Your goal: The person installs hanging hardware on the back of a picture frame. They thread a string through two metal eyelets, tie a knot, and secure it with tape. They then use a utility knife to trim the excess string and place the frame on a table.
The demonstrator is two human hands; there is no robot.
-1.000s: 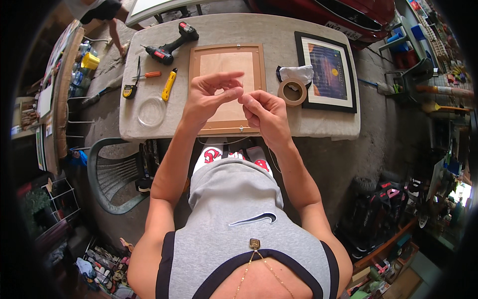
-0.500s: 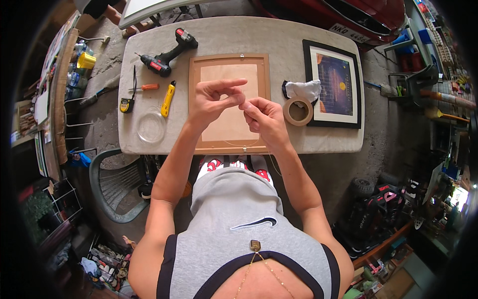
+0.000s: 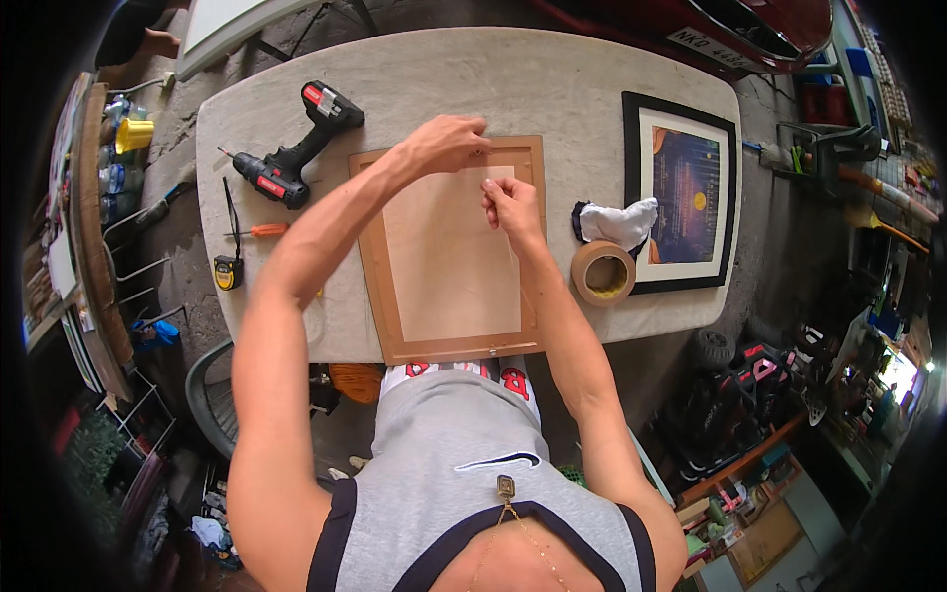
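Observation:
A picture frame with a brown border [image 3: 365,237] and pale backing board [image 3: 452,261] lies face down on the table in front of me. Over its far edge, my left hand [image 3: 449,145] has its fingers curled in, with the fingertips close to the far rim. Just nearer and to the right, my right hand [image 3: 513,207] pinches thumb against fingers above the backing's upper right part. Whatever lies in either grip is too fine to make out. A small metal hanger [image 3: 493,351] sits on the frame's near edge; the far edge is partly hidden by my left hand.
The pale table [image 3: 552,89] also bears a cordless drill [image 3: 291,148], an orange screwdriver [image 3: 268,230] and a tape measure [image 3: 228,271] on the left. Rightward are a tape roll [image 3: 604,273], a white cloth [image 3: 619,223] and a black-framed picture [image 3: 728,197].
Both hands have moved apart, the left one away from me to the frame's far edge. A thin string hanging by my right hand earlier no longer shows. My view has shifted closer.

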